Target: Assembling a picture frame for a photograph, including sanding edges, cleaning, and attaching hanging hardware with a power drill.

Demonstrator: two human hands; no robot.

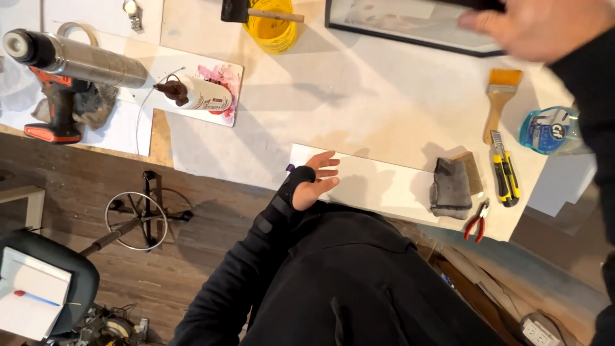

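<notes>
My left hand (316,180), in a black sleeve, lies open and palm up at the left end of a long white board (384,186) at the table's near edge. My right hand (541,25) is blurred at the top right, over the corner of a black-framed picture (410,27). Whether it grips the frame is unclear. A grey cloth (450,189) sits over a block on the board's right end.
Right of the board lie a yellow utility knife (505,174), red pliers (477,221), a wooden paintbrush (500,96) and a blue bottle (548,130). A glue bottle (195,95), silver tube (77,61), red drill (57,112) and yellow tub (274,29) occupy the left and top.
</notes>
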